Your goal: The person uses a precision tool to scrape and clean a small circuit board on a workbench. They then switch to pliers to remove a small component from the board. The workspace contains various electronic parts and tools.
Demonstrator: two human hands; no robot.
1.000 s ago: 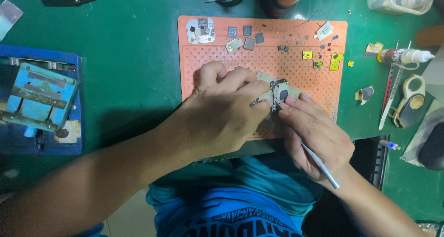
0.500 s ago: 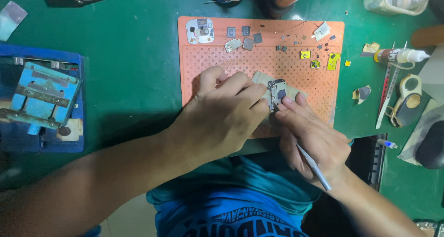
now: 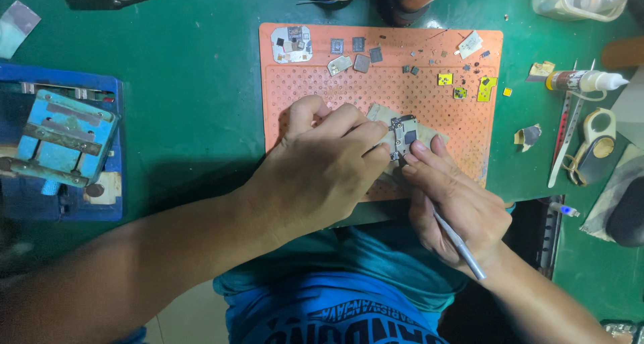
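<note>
My left hand [image 3: 315, 176] is curled over the orange perforated rubber work mat [image 3: 295, 89], its fingertips closed onto the left edge of the small grey and silver circuit board [image 3: 402, 134], pinning it against the pale scrap of card beneath. My right hand [image 3: 456, 200] comes in from the other side, thumb and forefinger pinched shut around a thin silver metal tool [image 3: 457, 243] whose handle runs back past my wrist; its tip is hidden under my fingertips, right at the lower edge of the board.

Compared with a second ago, the board sits a little further from my body and is more exposed between my two sets of fingertips, and the tool handle has swung to a steeper slant. My judgement is that I have shifted my grip to work at the board's near edge, not lifted it away.

Beyond my fingertips, along the far edge of the mat, lie loose grey square chips [image 3: 359, 52] and small yellow flex pieces [image 3: 486, 87]. Well off to the right of my right hand are a white-capped glue tube [image 3: 587, 81] and silver tweezers [image 3: 562, 139]. Far left of my left hand stands a blue metal clamp fixture [image 3: 64, 136].
</note>
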